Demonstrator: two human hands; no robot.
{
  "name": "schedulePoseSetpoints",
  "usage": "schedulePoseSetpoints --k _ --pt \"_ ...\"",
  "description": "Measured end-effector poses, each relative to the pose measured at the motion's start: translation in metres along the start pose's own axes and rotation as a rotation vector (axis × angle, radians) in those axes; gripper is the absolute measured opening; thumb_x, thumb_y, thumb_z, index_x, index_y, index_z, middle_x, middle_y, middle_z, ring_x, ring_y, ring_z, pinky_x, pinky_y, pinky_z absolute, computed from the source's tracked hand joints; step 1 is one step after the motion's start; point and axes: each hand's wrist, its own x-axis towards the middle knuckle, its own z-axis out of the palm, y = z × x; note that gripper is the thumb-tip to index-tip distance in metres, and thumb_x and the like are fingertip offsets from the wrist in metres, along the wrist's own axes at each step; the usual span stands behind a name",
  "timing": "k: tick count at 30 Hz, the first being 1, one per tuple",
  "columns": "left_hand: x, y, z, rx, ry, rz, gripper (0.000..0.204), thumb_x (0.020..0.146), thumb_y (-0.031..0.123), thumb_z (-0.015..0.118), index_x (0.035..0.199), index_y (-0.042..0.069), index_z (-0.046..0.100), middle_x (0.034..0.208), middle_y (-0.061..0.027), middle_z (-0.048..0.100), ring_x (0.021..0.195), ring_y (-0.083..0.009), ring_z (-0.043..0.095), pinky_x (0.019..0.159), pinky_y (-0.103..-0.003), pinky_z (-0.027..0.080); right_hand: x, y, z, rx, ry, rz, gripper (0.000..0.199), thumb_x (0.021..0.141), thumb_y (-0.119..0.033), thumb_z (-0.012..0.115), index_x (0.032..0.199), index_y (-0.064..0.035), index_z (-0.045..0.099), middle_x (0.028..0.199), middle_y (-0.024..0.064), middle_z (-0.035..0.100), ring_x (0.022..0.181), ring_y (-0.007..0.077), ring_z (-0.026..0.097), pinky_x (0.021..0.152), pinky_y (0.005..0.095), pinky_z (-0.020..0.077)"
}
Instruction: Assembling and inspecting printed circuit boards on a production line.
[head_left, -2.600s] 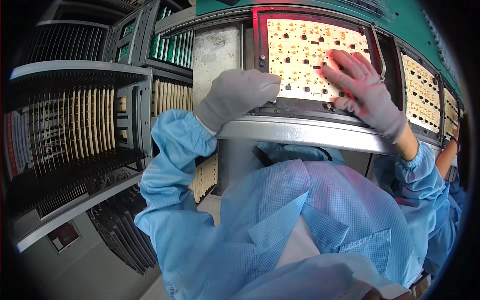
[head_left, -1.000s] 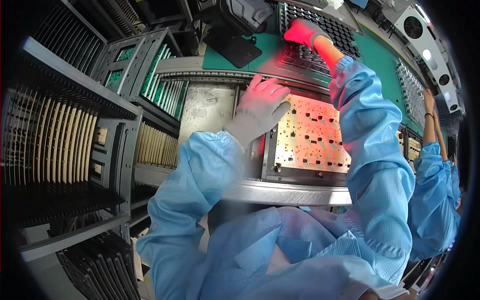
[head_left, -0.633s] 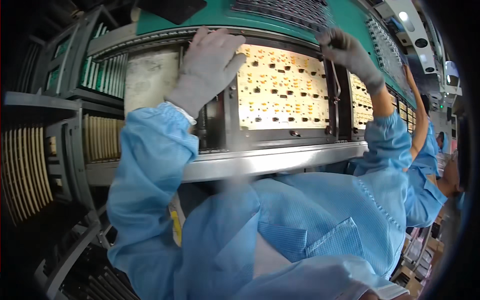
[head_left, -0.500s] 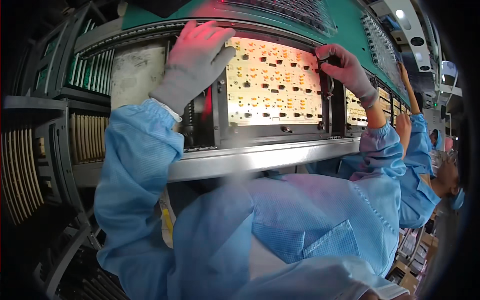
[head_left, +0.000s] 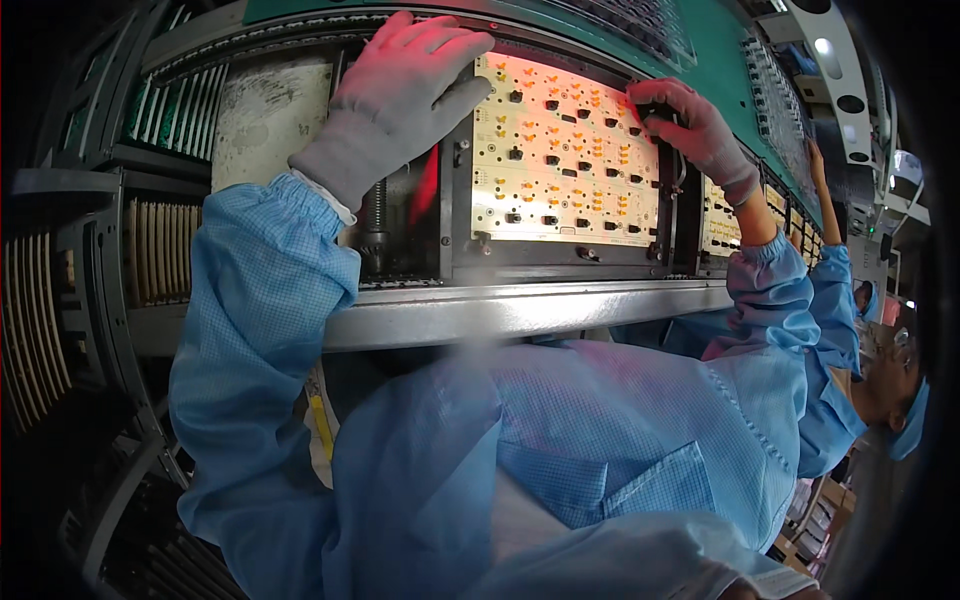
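A cream circuit board (head_left: 560, 225) with orange and black parts lies in a black carrier frame (head_left: 520, 268) on the rail line before me. My left hand (head_left: 410, 90), in a grey glove, lies over the carrier's far left corner. Its fingers stretch out together toward the far rail, with the thumb apart beside the board's edge. At the far right corner, my gloved right hand (head_left: 697, 135) has its thumb and fingers curled around a small black part, whose kind I cannot make out. Red light falls on both gloves and the board's far edge.
A metal rail (head_left: 520, 312) runs along the near side. More boards (head_left: 722, 222) sit farther right, where a co-worker's arm (head_left: 826, 195) reaches in. Racks of upright boards (head_left: 172, 250) stand at left. A spring (head_left: 375, 215) and a pale metal plate (head_left: 265, 115) lie left of the carrier.
The view has shifted slightly. The carrier and board sit a little farther right of the spring. My left hand has moved right with them; the right hand keeps its curled hold at the corner.
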Motion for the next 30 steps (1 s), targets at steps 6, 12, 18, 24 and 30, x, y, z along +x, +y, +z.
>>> schedulePoseSetpoints --k 6,12,18,24,30 --pt "0.003 -0.037 0.045 -0.243 0.466 0.355 0.021 0.08 0.012 0.065 0.099 0.004 0.06 0.09 -0.0119 0.059 0.092 -0.0324 0.057 0.091 -0.043 0.043 0.01 -0.01 0.0 -0.119 -0.043 -0.131 0.046 0.083 0.009 0.06 0.127 -0.0034 0.059 0.128 0.0107 0.06 0.119 0.0223 0.058 0.1 0.0308 0.0447" --pt "-0.006 -0.019 0.024 -0.289 0.331 0.304 0.027 0.083 0.014 0.065 0.107 0.003 0.06 0.097 -0.0137 0.061 0.096 -0.0338 0.057 0.092 -0.044 0.043 0.012 -0.015 -0.01 -0.342 -0.131 -0.214 0.052 0.08 0.011 0.061 0.13 -0.0047 0.057 0.124 0.0112 0.062 0.115 0.0263 0.06 0.098 0.0326 0.0466" --pt "-0.014 -0.011 0.015 -0.159 0.159 0.078 0.03 0.086 0.016 0.064 0.112 0.003 0.06 0.102 -0.0152 0.062 0.098 -0.0361 0.056 0.091 -0.044 0.043 0.017 -0.021 -0.011 -0.575 -0.275 -0.285 0.056 0.079 0.009 0.062 0.133 -0.0069 0.055 0.12 0.0117 0.062 0.11 0.0315 0.06 0.092 0.0348 0.0494" --pt "-0.016 -0.016 0.014 -0.169 0.105 0.05 0.029 0.087 0.017 0.062 0.113 0.004 0.06 0.102 -0.0156 0.062 0.099 -0.036 0.056 0.09 -0.043 0.044 0.005 -0.028 -0.013 -0.689 -0.066 -0.32 0.049 0.084 0.011 0.054 0.131 -0.0038 0.057 0.125 0.0136 0.059 0.114 0.0289 0.06 0.097 0.0315 0.0476" --pt "0.003 -0.021 0.007 -0.131 0.092 0.099 0.02 0.086 0.015 0.061 0.103 0.004 0.062 0.098 -0.0154 0.063 0.098 -0.0354 0.057 0.09 -0.043 0.044 -0.01 -0.024 -0.02 -0.241 0.113 -0.107 0.041 0.089 0.011 0.049 0.126 -0.002 0.06 0.127 0.0119 0.06 0.116 0.0217 0.059 0.097 0.0295 0.0457"
